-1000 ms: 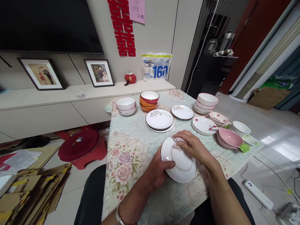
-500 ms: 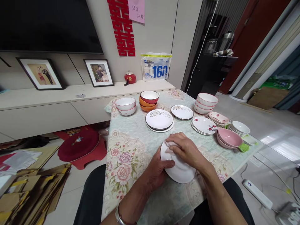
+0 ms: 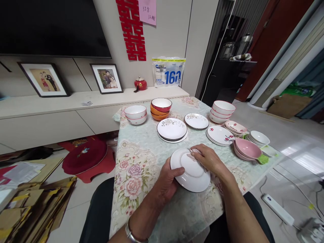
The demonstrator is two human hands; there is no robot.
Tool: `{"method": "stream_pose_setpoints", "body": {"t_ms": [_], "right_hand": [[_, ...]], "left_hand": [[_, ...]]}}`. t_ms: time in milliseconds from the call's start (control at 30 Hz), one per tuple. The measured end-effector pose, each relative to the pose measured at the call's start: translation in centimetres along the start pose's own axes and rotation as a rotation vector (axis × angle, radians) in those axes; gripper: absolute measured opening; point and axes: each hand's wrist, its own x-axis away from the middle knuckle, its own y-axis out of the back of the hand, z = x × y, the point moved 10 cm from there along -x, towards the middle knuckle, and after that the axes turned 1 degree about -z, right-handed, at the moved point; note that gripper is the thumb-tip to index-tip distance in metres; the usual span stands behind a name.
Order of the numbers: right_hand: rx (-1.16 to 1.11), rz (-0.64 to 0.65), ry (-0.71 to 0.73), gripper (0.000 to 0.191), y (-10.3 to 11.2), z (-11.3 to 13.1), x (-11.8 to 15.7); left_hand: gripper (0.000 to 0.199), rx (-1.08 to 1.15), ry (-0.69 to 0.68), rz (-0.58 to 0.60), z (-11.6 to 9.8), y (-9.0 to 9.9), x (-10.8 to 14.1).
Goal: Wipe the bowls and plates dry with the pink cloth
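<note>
A white plate (image 3: 193,180) is tilted up above the near part of the table, its underside with the round foot ring facing me. My left hand (image 3: 172,179) grips its left rim, thumb on the underside and fingers behind. My right hand (image 3: 206,158) is closed at the plate's upper right, fingers curled against the underside. Something pale and crumpled, like a thin wipe (image 3: 194,152), shows at its fingertips, largely covered. Just beyond the plate lie a stack of dark-rimmed floral plates (image 3: 172,129) and a stack of red-flowered plates (image 3: 220,135).
Across the flowered tablecloth (image 3: 136,168) stand white bowls (image 3: 135,114), red and orange bowls (image 3: 161,109), more dark-rimmed plates (image 3: 196,120), pink-rimmed bowls (image 3: 222,111), pink dishes (image 3: 248,148) and small white bowls (image 3: 258,138). A red stool (image 3: 86,157) is at left.
My right hand has slid to the right along the plate's underside, uncovering the foot ring. The plate has shifted slightly up and left, with my left hand still holding it.
</note>
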Motion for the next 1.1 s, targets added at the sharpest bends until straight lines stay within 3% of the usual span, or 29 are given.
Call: {"method": "stream_pose_setpoints", "body": {"t_ms": [133, 267, 433, 567, 667, 767, 900, 1000, 1100], "right_hand": [[0.051, -0.006, -0.037, 0.025, 0.4, -0.9, 0.2], [0.038, -0.058, -0.016, 0.025, 0.7, 0.1, 0.1], [-0.007, -0.109, 0.183, 0.024, 0.5, 4.8, 0.2], [-0.09, -0.019, 0.403, 0.023, -0.4, 9.5, 1.4], [-0.117, 0.056, 0.495, 0.022, -0.9, 11.5, 2.2], [-0.109, 0.022, 0.44, 0.019, -0.4, 10.5, 1.7], [-0.08, -0.085, 0.221, 0.018, 0.7, 6.0, 0.2], [-0.018, -0.095, 0.016, 0.022, 0.9, 2.3, -0.1], [0.067, -0.112, -0.08, 0.025, 1.0, 1.0, 0.1]], "left_hand": [[0.091, 0.03, -0.036, -0.001, -0.3, -0.3, 0.0], [0.095, 0.026, -0.006, 0.03, 0.0, -0.8, 0.2], [0.085, 0.006, 0.021, 0.116, 0.4, -1.4, 0.4], [0.075, -0.008, 0.029, 0.097, 0.5, -1.4, 0.4], [0.069, -0.01, 0.021, 0.088, 0.3, -1.5, 0.5], [0.066, -0.028, 0.029, 0.117, 0.5, -1.7, 0.6], [0.073, -0.02, 0.056, 0.166, 0.7, -1.9, 0.7], [0.079, 0.003, 0.068, 0.138, 0.7, -1.6, 0.6], [0.083, 0.014, 0.067, 0.126, 0.6, -1.5, 0.6]]}}
